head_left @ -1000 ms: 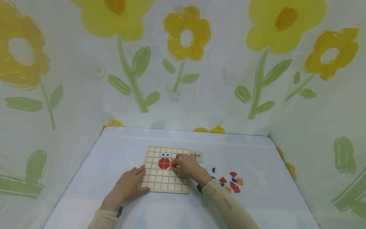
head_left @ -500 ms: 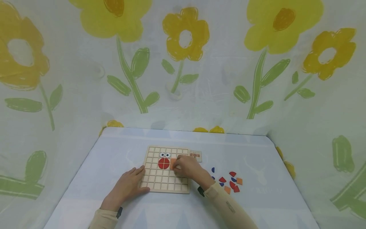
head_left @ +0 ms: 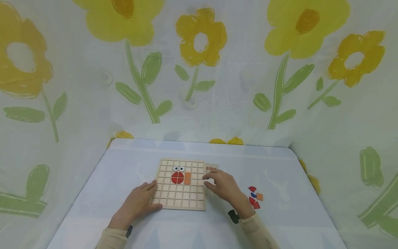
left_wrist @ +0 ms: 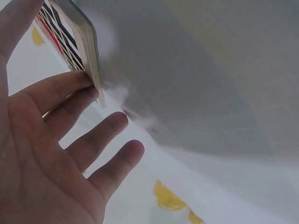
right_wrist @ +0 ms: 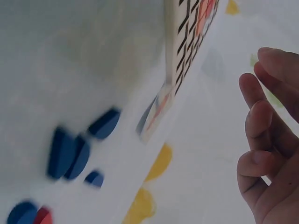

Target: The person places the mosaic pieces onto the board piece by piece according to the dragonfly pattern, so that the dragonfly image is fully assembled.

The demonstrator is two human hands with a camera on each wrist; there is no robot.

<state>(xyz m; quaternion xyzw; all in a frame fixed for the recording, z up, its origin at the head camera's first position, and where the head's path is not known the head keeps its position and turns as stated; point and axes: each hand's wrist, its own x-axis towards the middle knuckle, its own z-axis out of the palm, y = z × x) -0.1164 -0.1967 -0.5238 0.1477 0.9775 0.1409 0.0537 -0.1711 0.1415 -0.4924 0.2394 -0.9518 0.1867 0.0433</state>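
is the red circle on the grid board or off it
On: in the head view, the red circle spans four squares of the grid board, below the eye pieces.

"What stood behind the pale, smooth table (head_left: 298,230)?"

"A white sheet (head_left: 236,103) printed with flowers rose behind it and along both sides. Two large lemon-yellow blooms (head_left: 306,27) with orange-brown centres reached the top edge of the head view."

"And the smaller flowers?"

"Three golden-yellow flowers (head_left: 201,42) with white centres topped thin green stems (head_left: 192,83): one at far left, one between the large pair, one at right."

"Was the tabletop patterned?"

"A faint, whitish antlered deer-head print (head_left: 281,188) marked its right side."
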